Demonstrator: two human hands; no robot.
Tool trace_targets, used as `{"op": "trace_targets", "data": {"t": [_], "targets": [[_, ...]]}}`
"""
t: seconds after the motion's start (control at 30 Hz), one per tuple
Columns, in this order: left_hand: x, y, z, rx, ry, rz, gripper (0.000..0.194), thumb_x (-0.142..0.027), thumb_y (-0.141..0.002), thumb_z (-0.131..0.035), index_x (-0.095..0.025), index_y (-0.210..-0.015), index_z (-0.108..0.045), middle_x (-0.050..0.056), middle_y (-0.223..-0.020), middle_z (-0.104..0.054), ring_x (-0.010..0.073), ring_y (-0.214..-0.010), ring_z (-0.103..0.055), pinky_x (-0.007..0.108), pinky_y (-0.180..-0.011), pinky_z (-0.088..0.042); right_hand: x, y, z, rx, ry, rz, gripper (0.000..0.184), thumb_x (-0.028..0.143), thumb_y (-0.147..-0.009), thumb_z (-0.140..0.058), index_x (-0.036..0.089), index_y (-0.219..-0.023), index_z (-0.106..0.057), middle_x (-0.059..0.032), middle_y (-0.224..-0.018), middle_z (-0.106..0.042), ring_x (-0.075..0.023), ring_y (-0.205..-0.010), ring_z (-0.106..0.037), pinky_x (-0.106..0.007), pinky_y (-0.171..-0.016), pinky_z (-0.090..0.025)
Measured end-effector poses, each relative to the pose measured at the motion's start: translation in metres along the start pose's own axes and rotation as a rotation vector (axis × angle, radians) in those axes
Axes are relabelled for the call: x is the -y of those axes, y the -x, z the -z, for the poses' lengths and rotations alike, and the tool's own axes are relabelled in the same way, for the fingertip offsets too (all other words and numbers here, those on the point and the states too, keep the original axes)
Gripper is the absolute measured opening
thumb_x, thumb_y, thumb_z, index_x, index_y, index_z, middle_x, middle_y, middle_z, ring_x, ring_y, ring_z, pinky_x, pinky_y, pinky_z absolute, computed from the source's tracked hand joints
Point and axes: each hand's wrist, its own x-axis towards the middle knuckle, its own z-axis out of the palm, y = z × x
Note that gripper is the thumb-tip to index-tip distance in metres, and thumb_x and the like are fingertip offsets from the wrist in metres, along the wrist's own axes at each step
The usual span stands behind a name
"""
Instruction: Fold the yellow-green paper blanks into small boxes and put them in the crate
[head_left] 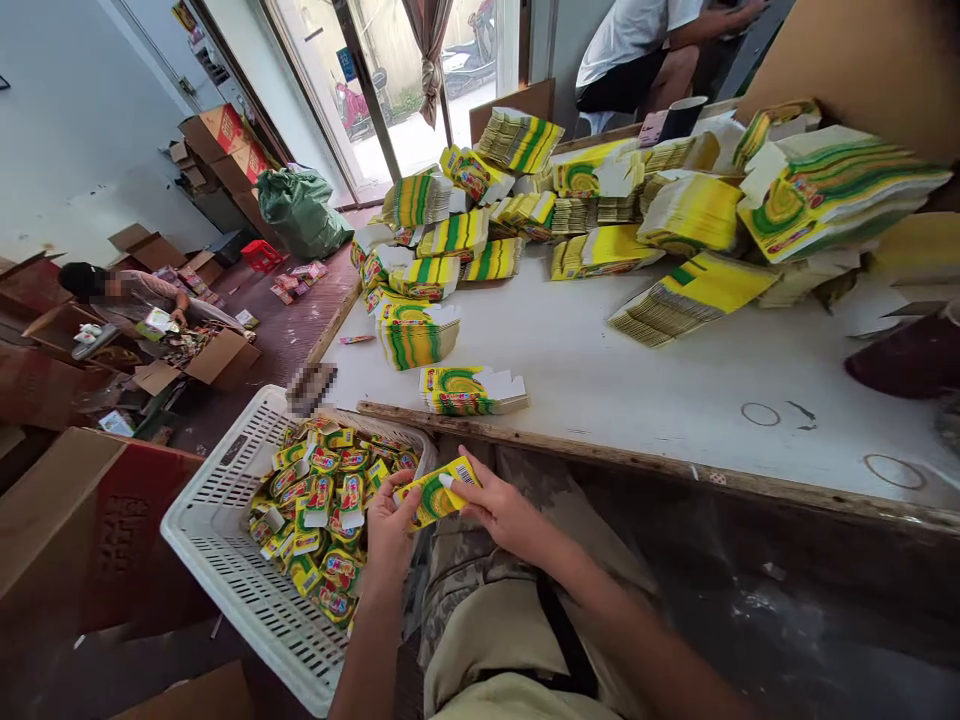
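Both of my hands hold one small yellow and green carton (433,493) over my lap, just below the table's front edge. My left hand (389,524) grips its left end with the fingers curled round it. My right hand (496,506) pinches its right end, thumb on top. Right beside my left hand stands a white plastic basket (225,545) with several folded small cartons (322,510) of the same print piled inside. On the white table (637,385) a short stack of flat carton blanks (469,389) lies nearest to me.
Many stacks of flat yellow-green blanks (697,215) cover the far half of the table. A person in a white shirt (637,40) sits behind it. Another person (127,295) sits on the floor at left among open cardboard boxes (217,355). A green sack (300,210) stands by the door.
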Motion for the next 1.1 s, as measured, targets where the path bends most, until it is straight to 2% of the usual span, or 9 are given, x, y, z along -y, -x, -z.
{"op": "trace_targets", "data": {"t": [0.1,0.2,0.33,0.43,0.57,0.77,0.87,1.1], "targets": [[-0.001,0.004,-0.005,0.0,0.012,0.003,0.054,-0.033,-0.053,-0.089,-0.015,-0.095,-0.061,0.002,-0.076,-0.073,0.0156,-0.063,-0.07,0.025,-0.062,-0.054,0.001,-0.002,0.004,-0.055,0.047,-0.012,0.03,0.013,-0.092,-0.057,0.019,-0.119,-0.067,-0.0224,-0.156,-0.029,-0.029,-0.126,-0.057,-0.037,-0.095,-0.054],[-0.003,0.006,-0.006,-0.047,0.05,-0.031,0.055,-0.031,-0.05,-0.09,-0.016,-0.093,-0.06,0.0,-0.074,-0.072,0.0149,-0.061,-0.069,0.025,-0.061,-0.054,0.004,-0.004,0.014,0.013,0.046,0.03,0.025,0.013,-0.091,-0.057,0.02,-0.112,-0.07,-0.0214,-0.154,-0.034,-0.0266,-0.12,-0.062,-0.034,-0.091,-0.055],[-0.007,0.007,-0.003,-0.042,0.039,-0.034,0.058,-0.03,-0.049,-0.09,-0.016,-0.096,-0.058,-0.002,-0.069,-0.07,0.0158,-0.059,-0.068,0.027,-0.062,-0.054,0.008,-0.003,0.025,0.086,0.018,0.057,0.022,0.011,-0.088,-0.061,0.019,-0.105,-0.072,-0.0199,-0.152,-0.039,-0.0276,-0.124,-0.058,-0.036,-0.095,-0.053],[-0.007,0.007,-0.004,-0.024,0.027,-0.04,0.056,-0.032,-0.05,-0.09,-0.016,-0.094,-0.059,-0.001,-0.073,-0.07,0.0144,-0.06,-0.068,0.026,-0.062,-0.053,0.009,0.0,0.022,0.036,-0.001,0.028,0.026,0.008,-0.085,-0.063,0.018,-0.107,-0.071,-0.021,-0.152,-0.038,-0.0284,-0.126,-0.057,-0.038,-0.097,-0.052],[-0.009,0.004,-0.009,-0.065,0.058,-0.057,0.054,-0.03,-0.047,-0.091,-0.016,-0.09,-0.061,-0.002,-0.075,-0.069,0.0115,-0.061,-0.066,0.023,-0.061,-0.052,0.007,0.001,0.014,-0.06,-0.021,0.045,0.027,0.014,-0.091,-0.058,0.018,-0.117,-0.066,-0.0212,-0.154,-0.035,-0.0264,-0.131,-0.053,-0.038,-0.099,-0.051],[-0.011,0.001,-0.013,-0.054,0.028,-0.046,0.055,-0.03,-0.048,-0.09,-0.016,-0.092,-0.06,-0.003,-0.07,-0.067,0.0109,-0.056,-0.064,0.023,-0.06,-0.052,-0.006,-0.002,0.02,-0.034,-0.056,0.08,0.02,0.021,-0.093,-0.058,0.019,-0.109,-0.069,-0.0186,-0.151,-0.041,-0.0252,-0.131,-0.052,-0.039,-0.103,-0.048],[-0.007,0.001,-0.014,-0.063,0.023,-0.07,0.053,-0.03,-0.049,-0.09,-0.016,-0.091,-0.061,-0.004,-0.071,-0.066,0.0098,-0.057,-0.063,0.022,-0.059,-0.051,-0.006,-0.002,0.02,-0.031,-0.049,0.063,0.021,0.022,-0.093,-0.059,0.02,-0.111,-0.068,-0.0169,-0.153,-0.039,-0.0251,-0.131,-0.052,-0.038,-0.103,-0.048],[-0.012,-0.001,-0.016,-0.08,0.052,-0.088,0.051,-0.03,-0.049,-0.091,-0.017,-0.089,-0.062,-0.003,-0.07,-0.067,0.0096,-0.056,-0.063,0.021,-0.059,-0.051,0.003,-0.002,0.017,-0.024,0.047,0.026,0.029,0.02,-0.094,-0.055,0.023,-0.122,-0.063,-0.0155,-0.16,-0.025,-0.0251,-0.118,-0.063,-0.033,-0.088,-0.057]]}}
